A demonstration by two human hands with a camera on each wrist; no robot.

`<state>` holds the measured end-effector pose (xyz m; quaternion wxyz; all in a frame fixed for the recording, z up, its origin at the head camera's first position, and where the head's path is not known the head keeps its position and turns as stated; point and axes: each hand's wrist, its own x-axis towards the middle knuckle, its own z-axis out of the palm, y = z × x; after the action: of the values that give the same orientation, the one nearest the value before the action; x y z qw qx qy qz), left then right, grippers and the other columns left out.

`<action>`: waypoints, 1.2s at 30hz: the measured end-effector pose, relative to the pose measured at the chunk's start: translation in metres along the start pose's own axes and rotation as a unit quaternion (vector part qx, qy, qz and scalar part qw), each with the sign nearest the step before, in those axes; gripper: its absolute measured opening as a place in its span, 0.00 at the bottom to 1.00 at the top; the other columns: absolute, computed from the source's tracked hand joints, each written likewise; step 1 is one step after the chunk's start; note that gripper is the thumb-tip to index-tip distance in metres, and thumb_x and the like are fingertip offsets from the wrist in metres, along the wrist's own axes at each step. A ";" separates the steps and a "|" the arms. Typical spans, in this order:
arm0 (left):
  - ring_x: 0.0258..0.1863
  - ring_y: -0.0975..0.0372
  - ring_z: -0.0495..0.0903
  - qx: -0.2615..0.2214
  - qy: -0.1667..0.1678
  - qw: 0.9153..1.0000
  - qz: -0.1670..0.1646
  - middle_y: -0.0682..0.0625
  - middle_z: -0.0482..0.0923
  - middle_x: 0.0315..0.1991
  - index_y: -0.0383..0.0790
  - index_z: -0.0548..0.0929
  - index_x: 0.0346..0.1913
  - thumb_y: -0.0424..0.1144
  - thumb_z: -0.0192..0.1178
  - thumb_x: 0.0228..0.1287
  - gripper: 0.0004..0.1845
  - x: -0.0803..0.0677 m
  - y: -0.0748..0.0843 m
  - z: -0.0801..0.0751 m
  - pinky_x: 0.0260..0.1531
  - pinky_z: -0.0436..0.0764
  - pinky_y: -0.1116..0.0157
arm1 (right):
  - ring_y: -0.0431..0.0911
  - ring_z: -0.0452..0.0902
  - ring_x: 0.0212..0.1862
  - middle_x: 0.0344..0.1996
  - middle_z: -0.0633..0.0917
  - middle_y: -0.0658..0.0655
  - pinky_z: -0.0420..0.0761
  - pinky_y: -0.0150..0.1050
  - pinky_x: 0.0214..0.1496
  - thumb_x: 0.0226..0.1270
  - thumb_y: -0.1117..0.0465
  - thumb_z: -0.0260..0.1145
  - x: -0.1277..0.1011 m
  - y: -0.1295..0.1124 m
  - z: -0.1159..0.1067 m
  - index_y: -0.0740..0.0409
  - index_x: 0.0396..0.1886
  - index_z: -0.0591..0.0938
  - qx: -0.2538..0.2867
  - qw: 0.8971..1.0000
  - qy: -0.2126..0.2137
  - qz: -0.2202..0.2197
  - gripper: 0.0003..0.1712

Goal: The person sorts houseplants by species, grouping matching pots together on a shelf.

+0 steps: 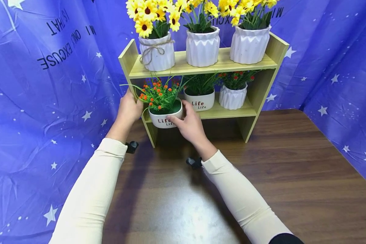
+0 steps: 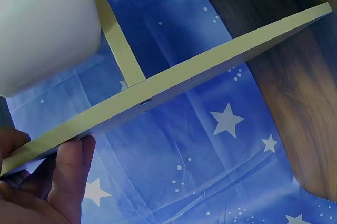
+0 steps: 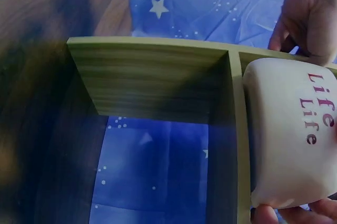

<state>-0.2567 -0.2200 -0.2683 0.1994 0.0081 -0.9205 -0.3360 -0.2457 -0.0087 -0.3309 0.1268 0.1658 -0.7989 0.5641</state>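
Note:
My right hand [image 1: 192, 124] holds a white oval flowerpot [image 1: 156, 121] by its right side, the thumb across its front. The pot has "Life" lettering and bears grass with small orange flowers [image 1: 159, 94]. It sits tilted at the front left of the lower board of a light wooden two-tier shelf [image 1: 228, 113]. My left hand [image 1: 128, 109] grips the shelf's left side panel [image 2: 118, 100], with the thumb on one face and fingers on the other in the left wrist view. In the right wrist view the pot [image 3: 289, 129] stands out past the lower board's edge.
On the lower tier stand another "Life" pot [image 1: 201, 101] and a white ribbed pot [image 1: 233, 98]. The top tier carries three white pots of yellow flowers, one a twine-tied pot [image 1: 157, 56]. A brown wooden table [image 1: 292, 169] lies below; a blue star-printed curtain [image 1: 64, 84] hangs behind.

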 end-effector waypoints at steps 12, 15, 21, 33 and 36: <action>0.59 0.37 0.74 -0.007 -0.003 1.000 -0.009 0.27 0.77 0.55 0.31 0.69 0.59 0.32 0.48 0.67 0.18 -0.002 0.001 0.001 0.56 0.72 0.42 | 0.52 0.79 0.52 0.52 0.82 0.61 0.77 0.46 0.54 0.64 0.50 0.71 0.027 0.000 0.016 0.60 0.68 0.68 -0.070 0.998 0.011 -0.004 0.38; 0.58 0.37 0.75 -0.008 -0.004 1.000 -0.009 0.27 0.77 0.54 0.30 0.69 0.58 0.32 0.47 0.68 0.18 -0.003 0.002 0.000 0.56 0.72 0.43 | 0.53 0.79 0.53 0.52 0.82 0.62 0.77 0.48 0.54 0.66 0.50 0.70 0.033 0.001 0.020 0.59 0.70 0.66 -0.072 0.997 0.009 -0.004 0.38; 0.57 0.38 0.76 -0.010 -0.002 1.000 -0.003 0.28 0.78 0.53 0.31 0.69 0.59 0.33 0.47 0.70 0.18 -0.003 0.001 0.001 0.55 0.74 0.43 | 0.54 0.78 0.57 0.55 0.82 0.63 0.77 0.48 0.56 0.68 0.49 0.68 0.040 0.003 0.027 0.58 0.73 0.61 -0.070 0.997 0.011 0.004 0.41; 0.58 0.39 0.76 -0.015 -0.008 1.000 -0.009 0.29 0.78 0.54 0.33 0.68 0.61 0.34 0.47 0.70 0.18 -0.002 0.000 0.004 0.56 0.73 0.44 | 0.53 0.74 0.62 0.61 0.78 0.63 0.72 0.46 0.63 0.70 0.50 0.65 0.040 0.006 0.030 0.58 0.77 0.57 -0.060 0.998 0.013 0.013 0.43; 0.58 0.40 0.75 -0.019 -0.009 1.000 -0.017 0.29 0.78 0.54 0.34 0.68 0.61 0.35 0.47 0.71 0.18 -0.003 -0.001 0.005 0.56 0.73 0.44 | 0.52 0.73 0.64 0.64 0.75 0.62 0.72 0.45 0.63 0.70 0.51 0.65 0.032 0.008 0.027 0.57 0.77 0.58 -0.055 0.998 0.012 0.011 0.42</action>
<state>-0.2558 -0.2176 -0.2738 0.1854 0.0170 -0.9155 -0.3566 -0.2787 -0.0360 -0.3343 0.1388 0.1431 -0.8289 0.5227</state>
